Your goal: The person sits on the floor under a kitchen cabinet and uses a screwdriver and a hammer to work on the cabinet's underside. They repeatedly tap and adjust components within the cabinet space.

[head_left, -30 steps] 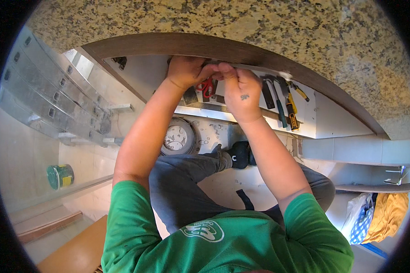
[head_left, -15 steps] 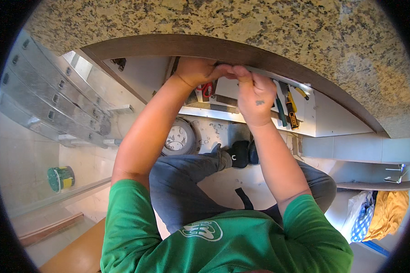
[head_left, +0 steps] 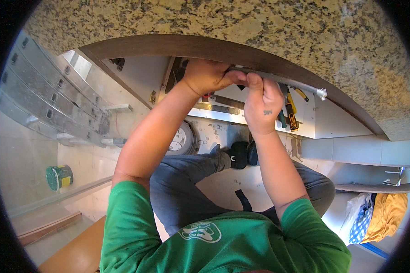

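My left hand [head_left: 207, 75] and my right hand [head_left: 262, 102] both grip a long grey metal bar [head_left: 296, 85] held against the brown edge [head_left: 168, 45] under a speckled granite countertop [head_left: 241, 22]. The bar runs to the right and ends in a white tip [head_left: 322, 93]. My left hand holds its left end, my right hand pinches it a little further right. Behind my hands lies an open white drawer [head_left: 305, 123] with several hand tools, among them yellow-handled ones [head_left: 290, 113].
A folded aluminium ladder [head_left: 45, 100] leans at the left. A green-lidded can [head_left: 58, 176] stands on the floor at lower left, a round disc [head_left: 180, 139] by my knees. Yellow cloth and a bag [head_left: 382, 214] lie under a shelf at the right.
Both hands have risen toward the countertop's edge and spread slightly apart. The grey bar they hold now shows stretching out to the right.
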{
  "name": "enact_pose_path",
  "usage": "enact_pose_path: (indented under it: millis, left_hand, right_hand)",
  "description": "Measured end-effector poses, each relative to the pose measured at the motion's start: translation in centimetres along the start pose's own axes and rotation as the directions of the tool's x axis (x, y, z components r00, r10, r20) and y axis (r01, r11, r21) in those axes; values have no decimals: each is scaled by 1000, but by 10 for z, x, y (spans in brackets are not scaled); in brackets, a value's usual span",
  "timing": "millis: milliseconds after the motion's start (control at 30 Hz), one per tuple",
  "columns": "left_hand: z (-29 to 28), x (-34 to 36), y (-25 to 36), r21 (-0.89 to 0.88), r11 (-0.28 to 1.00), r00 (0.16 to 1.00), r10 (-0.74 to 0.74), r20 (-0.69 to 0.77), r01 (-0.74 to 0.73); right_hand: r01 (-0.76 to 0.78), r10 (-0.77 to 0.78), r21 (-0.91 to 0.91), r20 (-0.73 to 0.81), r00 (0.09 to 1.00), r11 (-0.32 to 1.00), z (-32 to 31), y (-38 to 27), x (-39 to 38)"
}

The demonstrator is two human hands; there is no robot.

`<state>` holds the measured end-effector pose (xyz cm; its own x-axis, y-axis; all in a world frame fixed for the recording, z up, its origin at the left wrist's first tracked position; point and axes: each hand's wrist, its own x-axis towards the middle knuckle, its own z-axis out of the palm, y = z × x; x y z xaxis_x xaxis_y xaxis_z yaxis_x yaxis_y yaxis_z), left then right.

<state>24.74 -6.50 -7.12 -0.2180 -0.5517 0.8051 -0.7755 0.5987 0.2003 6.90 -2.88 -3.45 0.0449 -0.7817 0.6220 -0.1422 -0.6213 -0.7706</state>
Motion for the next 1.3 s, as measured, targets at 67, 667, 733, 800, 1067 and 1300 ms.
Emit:
enact_pose_path:
  millis: [67, 667, 733, 800, 1067, 1300]
  left_hand:
    - [-1, -5, 2, -12, 1000, 1000, 17, 0, -17]
    - [-20, 2, 2, -1, 996, 996, -92, 6, 92]
    - [-16, 8, 6, -11, 985, 972, -167, 167, 171]
    - [-11, 11, 15, -13, 985, 971, -169, 172, 174]
    - [-18, 5, 6, 32, 998, 997, -61, -48, 63]
    - [-2, 17, 18, 26, 999, 999, -37, 2, 37]
  right_hand:
    - [-58, 51, 72, 91, 995, 996, 4, 0, -4]
    - [-184, 171, 106, 117, 978, 977, 19, -2, 1]
    - [-86, 81, 168, 37, 996, 982, 13, -2, 3]
    - [-107, 111, 233, -4, 994, 967, 6, -4, 1]
    - [-99, 93, 158, 49, 994, 982, 17, 0, 1]
    - [-94, 96, 245, 0, 995, 965, -4, -4, -2]
